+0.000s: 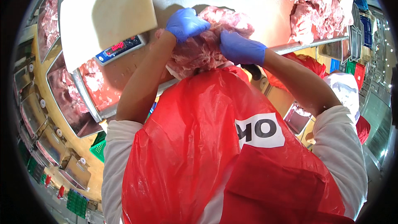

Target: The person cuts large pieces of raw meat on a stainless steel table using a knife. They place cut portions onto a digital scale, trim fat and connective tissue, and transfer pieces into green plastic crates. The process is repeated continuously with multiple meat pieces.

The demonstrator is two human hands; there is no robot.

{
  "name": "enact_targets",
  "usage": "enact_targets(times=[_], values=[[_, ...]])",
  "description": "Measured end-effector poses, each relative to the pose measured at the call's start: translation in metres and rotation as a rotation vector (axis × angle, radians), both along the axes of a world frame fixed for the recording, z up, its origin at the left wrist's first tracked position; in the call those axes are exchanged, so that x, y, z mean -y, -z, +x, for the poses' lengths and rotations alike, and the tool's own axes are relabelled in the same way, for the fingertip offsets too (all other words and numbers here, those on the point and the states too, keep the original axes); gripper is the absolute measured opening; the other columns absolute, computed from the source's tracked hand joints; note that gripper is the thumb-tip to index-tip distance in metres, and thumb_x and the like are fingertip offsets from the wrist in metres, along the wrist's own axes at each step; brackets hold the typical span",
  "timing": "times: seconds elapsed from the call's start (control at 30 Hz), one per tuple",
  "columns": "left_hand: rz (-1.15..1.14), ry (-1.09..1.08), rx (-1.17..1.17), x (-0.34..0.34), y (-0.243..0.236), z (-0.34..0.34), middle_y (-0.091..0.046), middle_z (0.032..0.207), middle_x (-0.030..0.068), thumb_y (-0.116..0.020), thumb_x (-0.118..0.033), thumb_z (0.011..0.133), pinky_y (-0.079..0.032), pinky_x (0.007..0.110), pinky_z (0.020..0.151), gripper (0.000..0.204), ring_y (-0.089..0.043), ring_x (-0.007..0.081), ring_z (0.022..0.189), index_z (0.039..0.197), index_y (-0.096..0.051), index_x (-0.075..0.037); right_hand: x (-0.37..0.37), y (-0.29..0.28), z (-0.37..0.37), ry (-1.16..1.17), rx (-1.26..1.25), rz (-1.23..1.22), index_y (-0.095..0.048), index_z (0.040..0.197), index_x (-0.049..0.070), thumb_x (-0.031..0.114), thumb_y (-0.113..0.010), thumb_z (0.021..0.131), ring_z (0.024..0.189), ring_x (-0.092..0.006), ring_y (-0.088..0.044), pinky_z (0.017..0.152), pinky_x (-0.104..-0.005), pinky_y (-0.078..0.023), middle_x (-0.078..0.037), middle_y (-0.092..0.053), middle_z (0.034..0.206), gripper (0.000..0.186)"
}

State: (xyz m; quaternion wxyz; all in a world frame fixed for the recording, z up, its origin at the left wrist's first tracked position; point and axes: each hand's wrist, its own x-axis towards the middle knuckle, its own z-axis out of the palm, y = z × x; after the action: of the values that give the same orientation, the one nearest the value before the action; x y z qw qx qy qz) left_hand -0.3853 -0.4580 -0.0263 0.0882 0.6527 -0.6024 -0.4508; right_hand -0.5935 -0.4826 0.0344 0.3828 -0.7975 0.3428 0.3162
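A large piece of raw pink meat (195,54) lies at the near edge of the metal table, close against my red apron. In a blue glove, my left hand (187,24) is closed on the meat's upper left part. From the right, my right hand (242,48), gloved in blue too, grips the meat with its fingertips pressed into it and partly hidden. Between and beyond the hands, a paler lump of meat (226,18) bulges up. A dark rounded object (252,71) shows just below my right hand; its kind is unclear.
Left of my hands stands a scale (120,49) with a red display, under a large white board (105,16). A big pile of raw meat (319,8) sits at the far right. Metal trays (62,87) with meat scraps line the left, and a green crate (98,146) stands below.
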Motion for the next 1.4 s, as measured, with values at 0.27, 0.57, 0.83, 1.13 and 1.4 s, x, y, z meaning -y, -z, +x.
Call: enact_targets(times=[0.27, 0.57, 0.83, 1.13, 1.4], values=[[-0.472, 0.176, -0.018, -0.021, 0.03, 0.014, -0.068, 0.089, 0.0196, -0.068, -0.029, 0.082, -0.051, 0.039, 0.073, 0.027, -0.067, 0.0314, 0.083, 0.091, -0.074, -0.005, -0.046, 0.014, -0.015, 0.081, 0.15, -0.126, -0.043, 0.107, -0.012, 0.006, -0.044, 0.093, 0.085, -0.0499, -0.067, 0.072, -0.0562, -0.052, -0.037, -0.063, 0.099, 0.023], [-0.01, -0.359, -0.321, -0.04, 0.023, 0.025, -0.068, 0.079, 0.0098, -0.068, -0.029, 0.084, -0.049, 0.032, 0.072, 0.032, -0.059, 0.016, 0.074, 0.092, -0.072, 0.002, -0.078, 0.003, -0.055, 0.12, 0.177, -0.192, -0.045, 0.104, -0.003, 0.007, -0.046, 0.093, 0.085, -0.0468, -0.067, 0.071, -0.0542, -0.053, -0.028, -0.066, 0.088, 0.015], [-0.033, -0.404, -0.507, -0.051, 0.031, 0.023, -0.065, 0.082, 0.0005, -0.068, -0.021, 0.086, -0.048, 0.026, 0.071, 0.023, -0.055, 0.0082, 0.077, 0.093, -0.07, 0.001, -0.066, 0.032, -0.058, 0.075, 0.262, -0.404, -0.047, 0.104, -0.001, 0.009, -0.046, 0.097, 0.078, -0.0424, -0.069, 0.063, -0.051, -0.054, -0.025, -0.066, 0.081, 0.012], [0.012, -0.31, -0.531, -0.031, 0.024, 0.019, -0.064, 0.082, 0.0028, -0.064, -0.016, 0.084, -0.048, 0.029, 0.072, 0.02, -0.056, 0.0099, 0.076, 0.091, -0.069, 0.002, -0.05, 0.066, -0.072, 0.086, 0.182, -0.381, -0.049, 0.113, 0.002, 0.014, -0.042, 0.1, 0.083, -0.0449, -0.069, 0.066, -0.053, -0.056, -0.026, -0.068, 0.09, 0.019], [-0.124, -0.276, -0.238, -0.024, 0.036, 0.017, -0.064, 0.08, 0.0064, -0.065, -0.024, 0.08, -0.048, 0.034, 0.07, 0.027, -0.056, 0.0152, 0.075, 0.089, -0.066, 0.002, -0.071, 0.047, -0.122, 0.185, 0.18, -0.356, -0.048, 0.114, 0.003, 0.016, -0.043, 0.099, 0.082, -0.0403, -0.07, 0.065, -0.0516, -0.056, -0.026, -0.067, 0.088, 0.02]])
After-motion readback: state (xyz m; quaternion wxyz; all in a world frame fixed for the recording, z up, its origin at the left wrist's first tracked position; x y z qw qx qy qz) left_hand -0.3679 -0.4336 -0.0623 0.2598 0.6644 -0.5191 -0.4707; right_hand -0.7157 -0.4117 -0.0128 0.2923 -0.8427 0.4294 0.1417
